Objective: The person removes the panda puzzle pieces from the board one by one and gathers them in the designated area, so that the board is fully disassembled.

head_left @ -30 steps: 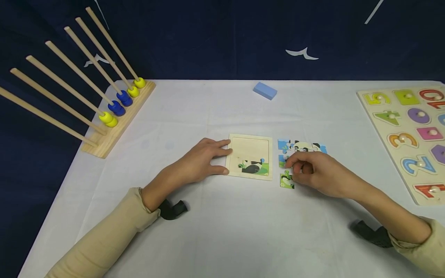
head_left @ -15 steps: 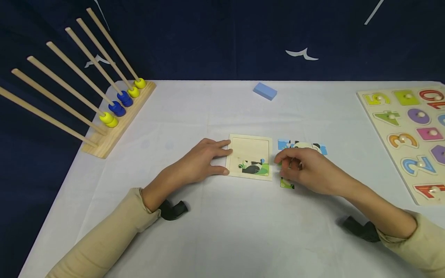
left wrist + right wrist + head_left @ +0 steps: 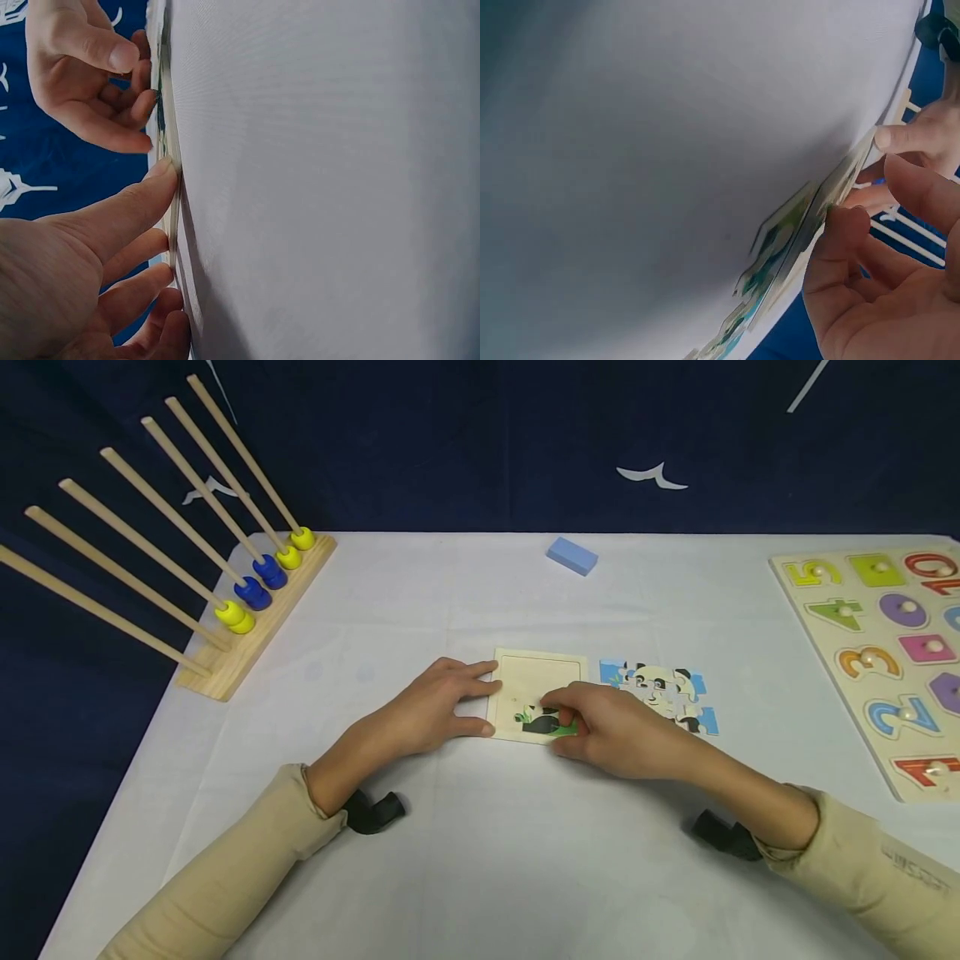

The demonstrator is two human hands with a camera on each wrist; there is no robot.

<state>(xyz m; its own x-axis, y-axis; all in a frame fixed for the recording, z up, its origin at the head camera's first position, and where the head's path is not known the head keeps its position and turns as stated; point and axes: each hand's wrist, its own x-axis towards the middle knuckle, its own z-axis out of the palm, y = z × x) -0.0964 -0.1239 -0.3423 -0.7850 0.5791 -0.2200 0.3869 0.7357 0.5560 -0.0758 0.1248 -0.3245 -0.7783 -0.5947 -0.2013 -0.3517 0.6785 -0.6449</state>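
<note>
A small square wooden puzzle tray (image 3: pixel 536 670) lies flat, with a panda body and some green in its lower right part. My left hand (image 3: pixel 442 710) rests against the tray's left edge with fingers spread; in the left wrist view its thumb (image 3: pixel 142 191) touches the edge. Over the lower right of the tray is my right hand (image 3: pixel 618 731), fingers bent downward. A fingertip meets the tray in the right wrist view, and the thumb stands apart, with nothing visible between. Loose panda puzzle pieces (image 3: pixel 660 681) lie right of the tray, partly hidden by the right hand.
A peg abacus (image 3: pixel 292 602) with yellow and blue beads stands at the left. At the back lies a blue block (image 3: pixel 572 556). A wooden number puzzle board (image 3: pixel 847 635) lies along the right side of the white-covered table (image 3: pixel 480 860).
My right hand has moved left from the loose pieces to above the tray's lower right part. My left hand has stayed at the tray's left edge.
</note>
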